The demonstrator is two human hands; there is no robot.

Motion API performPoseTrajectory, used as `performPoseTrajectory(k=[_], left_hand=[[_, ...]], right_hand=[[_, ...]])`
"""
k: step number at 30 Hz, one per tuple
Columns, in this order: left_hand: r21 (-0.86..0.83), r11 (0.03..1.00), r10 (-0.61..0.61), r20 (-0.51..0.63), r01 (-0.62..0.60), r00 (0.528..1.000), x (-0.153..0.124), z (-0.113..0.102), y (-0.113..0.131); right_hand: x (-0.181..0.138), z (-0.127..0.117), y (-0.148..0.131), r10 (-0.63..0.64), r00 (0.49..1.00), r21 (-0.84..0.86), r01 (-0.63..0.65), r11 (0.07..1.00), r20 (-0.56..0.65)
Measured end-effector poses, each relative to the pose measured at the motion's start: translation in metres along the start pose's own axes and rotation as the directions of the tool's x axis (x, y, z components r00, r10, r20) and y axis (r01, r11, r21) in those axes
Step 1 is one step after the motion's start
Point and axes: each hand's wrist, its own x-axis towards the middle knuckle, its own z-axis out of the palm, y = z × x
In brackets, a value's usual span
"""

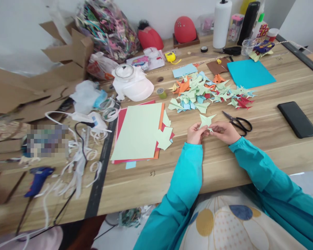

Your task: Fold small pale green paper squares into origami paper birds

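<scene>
Between my two hands is a pale green folded paper piece point(205, 120) with pointed corners, held just above the table. My left hand point(196, 133) is closed on its lower left part, thumb on top. At its lower right, my right hand point(226, 132) pinches the paper with the fingertips. Black-handled scissors point(238, 123) lie right of my right hand, blades pointing away to the left. Beyond my hands sits a pile of folded paper shapes point(195, 91) in green, orange, blue and red. To the left, coloured paper sheets point(137, 132) are stacked, pale green on top.
Pale green paper scraps point(165, 138) lie beside the stack. A black phone point(298, 119) rests at the right. Turquoise paper point(251, 74) and a yellow tape measure point(170, 57) are farther back. A blue glue gun point(39, 180), a power strip point(91, 119) and cords occupy the left side.
</scene>
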Motion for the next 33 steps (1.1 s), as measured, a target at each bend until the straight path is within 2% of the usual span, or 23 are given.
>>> performPoseTrajectory(k=[5,14,18,21,26,33], left_hand=[[0.042,0.999,0.015,0.006,-0.015,1.000,0.000,0.000,-0.002],[-0.022,0.998,0.060,0.029,-0.059,0.998,0.000,0.003,-0.005],[-0.090,0.986,0.140,-0.019,-0.141,0.990,-0.002,0.006,-0.002],[-0.068,0.980,0.185,-0.027,-0.187,0.982,-0.004,0.006,0.001],[0.017,0.985,0.171,0.064,-0.172,0.983,0.000,0.000,-0.003],[0.111,0.973,0.196,0.056,-0.201,0.979,0.003,-0.002,-0.010]], right_hand=[[0.001,0.000,0.003,0.040,0.999,0.122,-0.038,0.992,-0.014],[0.003,-0.003,-0.005,0.150,0.988,0.245,-0.137,0.960,-0.032],[0.003,-0.004,-0.003,0.143,0.988,0.218,-0.126,0.968,-0.066],[0.004,-0.004,-0.002,0.127,0.988,0.211,-0.107,0.972,-0.083],[0.005,-0.005,-0.004,0.136,0.985,0.220,-0.110,0.969,-0.108],[0.005,-0.004,-0.005,0.107,0.984,0.145,-0.087,0.986,-0.140]])
